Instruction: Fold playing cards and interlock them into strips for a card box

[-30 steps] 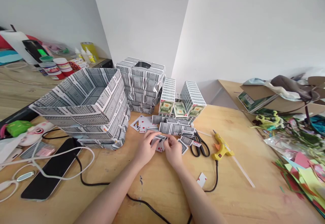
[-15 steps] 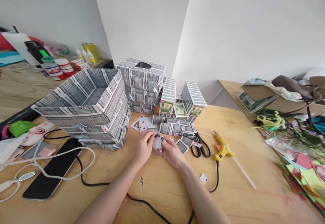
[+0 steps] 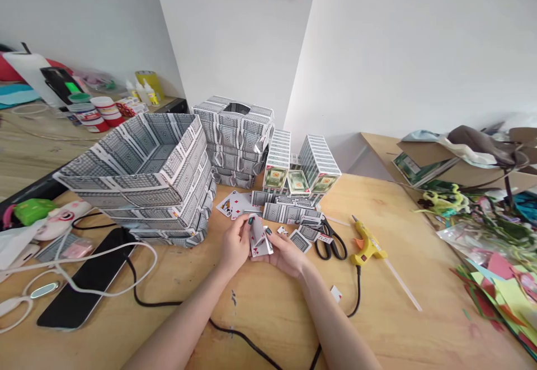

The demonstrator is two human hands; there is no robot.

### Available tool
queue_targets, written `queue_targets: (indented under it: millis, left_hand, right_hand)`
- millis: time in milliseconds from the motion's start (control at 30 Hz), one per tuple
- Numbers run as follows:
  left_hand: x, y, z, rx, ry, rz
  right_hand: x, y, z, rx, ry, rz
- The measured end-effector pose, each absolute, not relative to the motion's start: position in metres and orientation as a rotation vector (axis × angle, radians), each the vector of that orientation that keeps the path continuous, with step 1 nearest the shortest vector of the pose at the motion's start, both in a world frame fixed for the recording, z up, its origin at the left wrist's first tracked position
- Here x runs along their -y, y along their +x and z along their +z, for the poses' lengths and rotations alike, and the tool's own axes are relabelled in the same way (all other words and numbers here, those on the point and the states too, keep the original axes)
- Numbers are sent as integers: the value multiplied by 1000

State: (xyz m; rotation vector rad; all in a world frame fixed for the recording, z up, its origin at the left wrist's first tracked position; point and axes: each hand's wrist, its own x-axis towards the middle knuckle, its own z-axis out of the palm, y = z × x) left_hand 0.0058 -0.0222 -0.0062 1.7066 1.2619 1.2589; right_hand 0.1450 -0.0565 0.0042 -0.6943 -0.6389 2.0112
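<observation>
Both my hands meet over the wooden table (image 3: 268,314) and hold one folded playing card (image 3: 259,240) between them, red pips facing me. My left hand (image 3: 235,243) pinches its left edge with finger and thumb. My right hand (image 3: 286,252) cups it from the right and below. Just beyond my fingers lies a row of folded cards (image 3: 291,212) with grey patterned backs, and loose face-up cards (image 3: 232,204) lie to the left of it.
A large square tray built of cards (image 3: 142,174) stands left, a taller card box (image 3: 232,138) behind it, card packs (image 3: 298,166) in the middle. Black scissors (image 3: 331,241) and a yellow glue gun (image 3: 366,242) lie right. A phone (image 3: 84,289) and cables lie left; craft clutter (image 3: 486,213) right.
My hands lifted the card off the table and drew it slightly towards me, tilting it up so its face shows. Nothing else moved.
</observation>
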Motion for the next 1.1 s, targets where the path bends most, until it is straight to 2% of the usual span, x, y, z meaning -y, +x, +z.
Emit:
queue_targets:
  millis: [233,400,700,900,1100]
  left_hand:
    - [14,0,-7,-1358,1528,1434]
    - [25,4,-3,-1301,1855,1361]
    - [34,5,16,-1006,2227,1182]
    - [35,3,20,-947,2268,1098]
    - [33,4,15,-931,2181,1140]
  right_hand:
    - [55,149,3,539,-719,2017]
    - [50,149,3,450,-766,1898]
    - [54,138,7,616,-816,1644]
    - [54,137,5,671,-933,1596]
    - [52,141,-2,790,-1153,1368]
